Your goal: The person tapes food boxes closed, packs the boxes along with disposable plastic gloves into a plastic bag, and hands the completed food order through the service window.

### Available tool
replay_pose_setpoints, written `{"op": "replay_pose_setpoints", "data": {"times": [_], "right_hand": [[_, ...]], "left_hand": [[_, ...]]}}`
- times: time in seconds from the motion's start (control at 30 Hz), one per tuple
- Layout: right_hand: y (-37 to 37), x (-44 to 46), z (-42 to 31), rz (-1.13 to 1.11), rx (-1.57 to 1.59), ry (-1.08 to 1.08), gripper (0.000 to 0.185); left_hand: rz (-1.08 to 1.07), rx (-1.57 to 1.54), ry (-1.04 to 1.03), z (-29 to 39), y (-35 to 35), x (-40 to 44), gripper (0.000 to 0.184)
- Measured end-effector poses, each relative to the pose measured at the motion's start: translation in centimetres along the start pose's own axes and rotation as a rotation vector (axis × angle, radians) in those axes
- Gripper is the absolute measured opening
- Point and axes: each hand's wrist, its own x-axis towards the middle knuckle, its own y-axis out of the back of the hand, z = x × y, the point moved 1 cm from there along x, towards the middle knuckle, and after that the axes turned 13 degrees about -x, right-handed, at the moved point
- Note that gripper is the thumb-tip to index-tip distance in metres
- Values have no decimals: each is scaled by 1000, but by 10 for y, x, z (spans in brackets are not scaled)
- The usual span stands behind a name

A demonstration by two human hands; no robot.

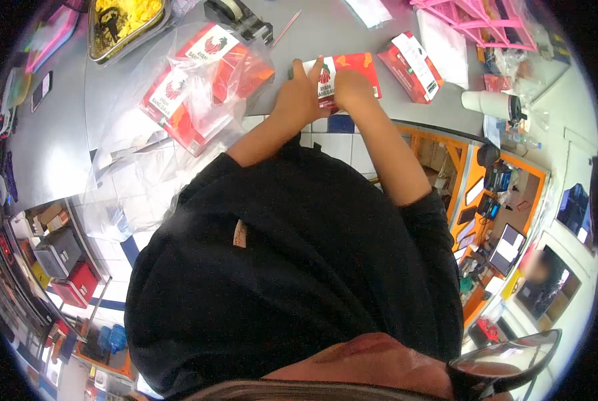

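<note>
A red and white printed cardboard food box (355, 61) lies on the grey table (65, 154), near its front edge. At its left end is my left hand (300, 95), two fingers stretched up along the box and the rest bent around its near side. My right hand (353, 92) is closed against the box's front, its fingertips turned inward and hidden. Left of my hands, a clear plastic bag (245, 63) holds several similar red and white boxes. To the right stands another red box (411, 67) with a white label side.
A metal tray of yellow food (128, 20) sits at the back left, beside a black tape dispenser (242, 20). A pink plastic basket (479, 20) and a white tumbler (489, 103) are on the right. A phone (42, 90) lies at far left.
</note>
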Motion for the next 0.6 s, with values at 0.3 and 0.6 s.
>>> {"op": "replay_pose_setpoints", "data": {"times": [0.3,0.6], "right_hand": [[-29,0,29,256,88,33,22],[-35,-18,29,225,293,-69,51]], "left_hand": [[56,-59,3,2,-8,-1,110],[48,-102,51,7,-8,-3,113]]}}
